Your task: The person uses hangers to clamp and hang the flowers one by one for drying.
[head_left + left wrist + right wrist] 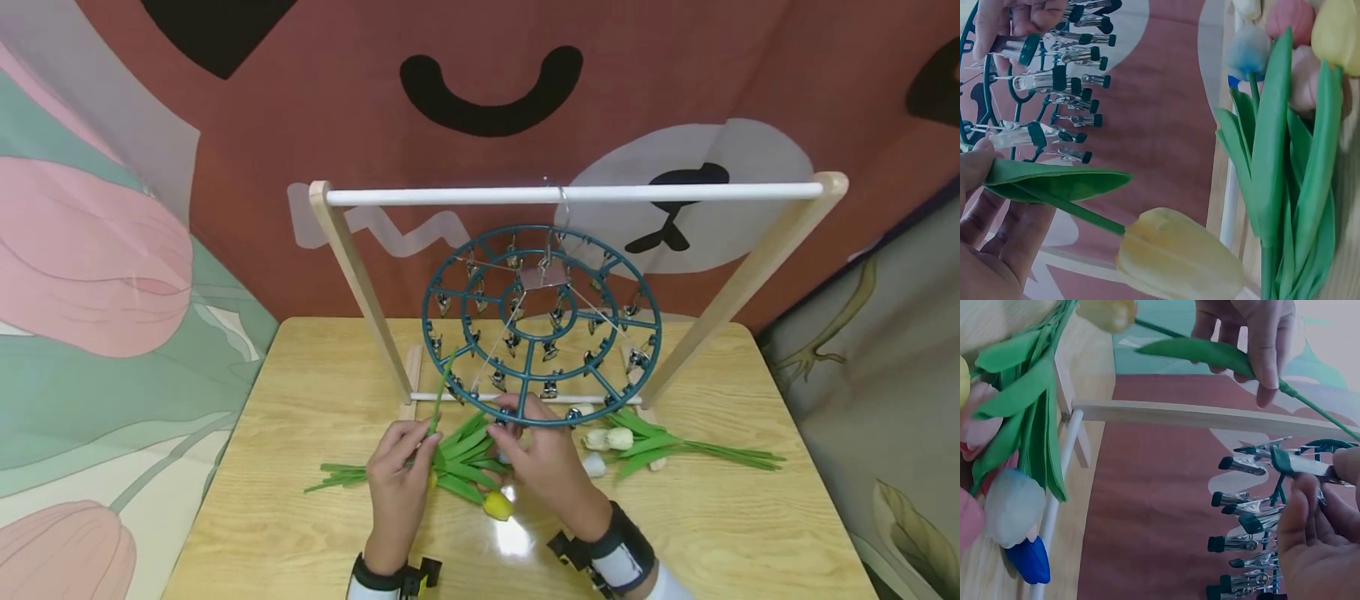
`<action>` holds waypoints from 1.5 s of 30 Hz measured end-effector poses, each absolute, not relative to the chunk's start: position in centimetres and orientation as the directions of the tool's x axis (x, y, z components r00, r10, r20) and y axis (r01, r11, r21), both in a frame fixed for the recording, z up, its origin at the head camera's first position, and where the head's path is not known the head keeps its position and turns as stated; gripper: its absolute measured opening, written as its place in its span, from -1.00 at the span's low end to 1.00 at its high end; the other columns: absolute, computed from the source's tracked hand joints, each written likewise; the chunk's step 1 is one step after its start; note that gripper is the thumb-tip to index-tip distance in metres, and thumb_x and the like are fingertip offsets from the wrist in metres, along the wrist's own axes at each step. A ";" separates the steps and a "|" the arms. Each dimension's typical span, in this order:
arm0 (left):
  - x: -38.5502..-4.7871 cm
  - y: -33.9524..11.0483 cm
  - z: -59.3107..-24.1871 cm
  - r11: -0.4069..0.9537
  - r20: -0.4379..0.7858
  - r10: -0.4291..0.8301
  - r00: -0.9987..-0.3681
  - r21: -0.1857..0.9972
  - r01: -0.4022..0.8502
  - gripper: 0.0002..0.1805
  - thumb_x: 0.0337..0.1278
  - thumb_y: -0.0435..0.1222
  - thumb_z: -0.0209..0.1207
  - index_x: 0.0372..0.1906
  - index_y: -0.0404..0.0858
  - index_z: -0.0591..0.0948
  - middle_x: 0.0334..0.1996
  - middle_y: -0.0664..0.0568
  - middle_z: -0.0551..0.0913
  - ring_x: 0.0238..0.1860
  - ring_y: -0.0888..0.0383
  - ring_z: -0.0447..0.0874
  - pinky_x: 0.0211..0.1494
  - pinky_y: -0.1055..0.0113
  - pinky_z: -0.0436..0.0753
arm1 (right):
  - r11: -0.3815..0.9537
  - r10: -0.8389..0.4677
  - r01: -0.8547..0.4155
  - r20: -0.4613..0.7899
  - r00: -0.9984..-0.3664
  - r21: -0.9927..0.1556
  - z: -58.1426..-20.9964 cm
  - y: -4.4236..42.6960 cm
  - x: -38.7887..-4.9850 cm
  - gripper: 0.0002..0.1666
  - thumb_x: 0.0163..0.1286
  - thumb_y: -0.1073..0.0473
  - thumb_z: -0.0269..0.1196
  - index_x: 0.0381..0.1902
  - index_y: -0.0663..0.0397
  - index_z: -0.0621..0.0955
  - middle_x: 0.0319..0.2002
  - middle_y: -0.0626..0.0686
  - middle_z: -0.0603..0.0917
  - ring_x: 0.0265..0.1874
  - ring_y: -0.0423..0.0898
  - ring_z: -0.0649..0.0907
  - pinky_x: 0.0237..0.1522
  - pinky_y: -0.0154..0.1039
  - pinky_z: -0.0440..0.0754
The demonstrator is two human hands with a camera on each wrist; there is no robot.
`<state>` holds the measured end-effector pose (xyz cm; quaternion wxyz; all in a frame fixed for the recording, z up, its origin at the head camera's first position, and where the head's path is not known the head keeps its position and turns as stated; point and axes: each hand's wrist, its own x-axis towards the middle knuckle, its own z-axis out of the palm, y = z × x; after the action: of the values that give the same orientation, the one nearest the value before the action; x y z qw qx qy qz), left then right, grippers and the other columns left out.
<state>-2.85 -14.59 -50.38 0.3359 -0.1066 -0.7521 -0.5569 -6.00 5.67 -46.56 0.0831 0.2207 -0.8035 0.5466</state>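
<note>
My left hand (397, 479) pinches the green stem of a pale yellow tulip (1179, 253). Its bloom points down, and the bare stem end rises beside the rack's rim. My right hand (551, 458) grips a metal clip (1304, 464) with dark green tips on the near edge of a round hanging clip rack (528, 360). Whether that clip's mouth is spread cannot be seen. Stem and clip are apart in the right wrist view. Several more clips (1079, 119) dangle from the rack's rings.
A wooden stand with a white rod (450, 197) carries the rack by its hook. On the table (300, 400) lies a bunch of tulips (465, 454) in mixed colours, under the hands. Another bunch with white blooms (619, 438) lies to the right. A patterned cloth (337, 100) hangs behind.
</note>
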 end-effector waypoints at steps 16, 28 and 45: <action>-3.0 -14.1 -50.4 0.408 0.630 -0.168 -0.758 0.744 0.528 -0.73 -0.04 -0.61 0.45 -0.15 -0.45 0.78 -0.34 -0.14 0.71 -0.35 0.16 0.74 -0.35 0.60 0.70 | -0.035 -0.215 -0.208 0.211 -0.954 -0.977 -46.9 6.1 -6.7 -0.62 0.27 0.44 0.42 0.04 0.27 0.63 -0.07 0.21 0.72 -0.20 -0.10 0.77 -0.12 -0.28 0.80; -3.1 -12.6 -50.9 0.289 0.600 -0.162 -0.783 0.788 0.544 -0.69 -0.07 -0.65 0.43 -0.12 -0.49 0.75 -0.27 -0.28 0.79 -0.27 0.13 0.82 -0.33 0.47 0.76 | -0.095 -0.215 -0.287 0.302 -0.929 -0.953 -46.6 5.9 -7.0 -0.69 0.18 0.52 0.44 -0.10 0.42 0.67 -0.21 -0.12 0.76 -0.28 -0.26 0.73 -0.29 -0.43 0.73; -3.2 -11.5 -51.1 0.219 0.580 -0.163 -0.798 0.810 0.544 -0.79 0.12 -0.61 0.34 -0.11 -0.46 0.76 -0.32 -0.23 0.79 -0.32 0.18 0.79 -0.42 0.45 0.75 | 0.003 -0.207 -0.474 0.463 -0.862 -0.880 -46.2 5.6 -7.6 -0.70 0.06 0.56 0.50 -0.23 0.28 0.75 -0.34 0.17 0.73 -0.33 -0.22 0.70 -0.38 -0.38 0.72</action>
<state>-3.18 -11.48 -51.14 0.2893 -0.1317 -0.7250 -0.6110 -7.55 5.64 -46.16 0.1008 0.2428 -0.7010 0.6629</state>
